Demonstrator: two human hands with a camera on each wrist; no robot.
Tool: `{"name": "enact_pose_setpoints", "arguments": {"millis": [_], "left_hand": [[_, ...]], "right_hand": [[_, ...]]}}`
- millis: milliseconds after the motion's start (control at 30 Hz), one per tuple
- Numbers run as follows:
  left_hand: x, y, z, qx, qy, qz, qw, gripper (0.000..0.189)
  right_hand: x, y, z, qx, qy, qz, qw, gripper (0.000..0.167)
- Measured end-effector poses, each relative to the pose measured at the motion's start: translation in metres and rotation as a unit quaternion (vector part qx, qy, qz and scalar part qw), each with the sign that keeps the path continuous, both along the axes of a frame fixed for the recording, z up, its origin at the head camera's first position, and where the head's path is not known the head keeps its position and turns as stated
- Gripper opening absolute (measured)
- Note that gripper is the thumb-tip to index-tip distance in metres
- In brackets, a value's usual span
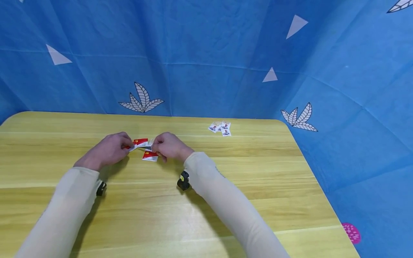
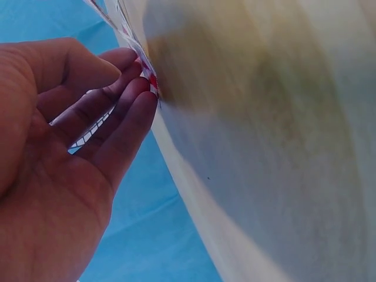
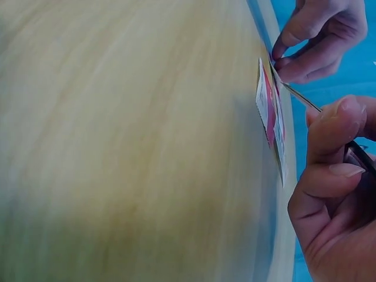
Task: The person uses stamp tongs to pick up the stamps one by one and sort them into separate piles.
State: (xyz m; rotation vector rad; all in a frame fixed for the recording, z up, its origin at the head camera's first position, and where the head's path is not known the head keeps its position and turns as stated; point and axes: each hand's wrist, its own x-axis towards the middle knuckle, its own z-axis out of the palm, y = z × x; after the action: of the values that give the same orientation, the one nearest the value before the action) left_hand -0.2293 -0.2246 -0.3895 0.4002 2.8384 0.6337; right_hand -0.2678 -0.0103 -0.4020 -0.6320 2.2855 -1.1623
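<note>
Small red-and-white stamps with toothed edges lie on the table; one stamp (image 1: 141, 142) is just beyond the hands and another stamp (image 1: 150, 156) is nearer. My left hand (image 1: 111, 149) pinches a stamp's edge at its fingertips, and in the left wrist view red shows beside the fingers (image 2: 138, 114). My right hand (image 1: 171, 146) holds thin, dark-handled tweezers (image 3: 304, 98) between thumb and fingers. In the right wrist view their tip reaches the stamps (image 3: 269, 111) by the left hand (image 3: 323, 38). Fingers partly hide the tweezers and the held stamp.
Several white stamps with small printed pictures (image 1: 225, 128) lie overlapping near the far edge of the wooden table (image 1: 155, 215). A blue patterned cloth (image 1: 206, 53) hangs behind the table and along its right side.
</note>
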Motion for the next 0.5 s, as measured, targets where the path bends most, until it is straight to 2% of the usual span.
{"name": "enact_pose_setpoints", "arguments": {"millis": [133, 300, 500], "left_hand": [[0.0014, -0.0002, -0.0004, 0.0, 0.005, 0.0, 1.0, 0.026], [0.0026, -0.003, 0.0004, 0.004, 0.015, -0.015, 0.9998, 0.025], [0.0059, -0.009, 0.0025, 0.024, 0.016, -0.017, 0.9994, 0.027]], "right_hand": [[0.0012, -0.0007, -0.0002, -0.011, 0.002, 0.002, 0.9999, 0.018], [0.002, -0.0002, -0.001, -0.018, 0.004, 0.005, 0.9998, 0.021], [0.0016, 0.0022, -0.0014, -0.025, 0.009, 0.008, 0.9996, 0.021]]}}
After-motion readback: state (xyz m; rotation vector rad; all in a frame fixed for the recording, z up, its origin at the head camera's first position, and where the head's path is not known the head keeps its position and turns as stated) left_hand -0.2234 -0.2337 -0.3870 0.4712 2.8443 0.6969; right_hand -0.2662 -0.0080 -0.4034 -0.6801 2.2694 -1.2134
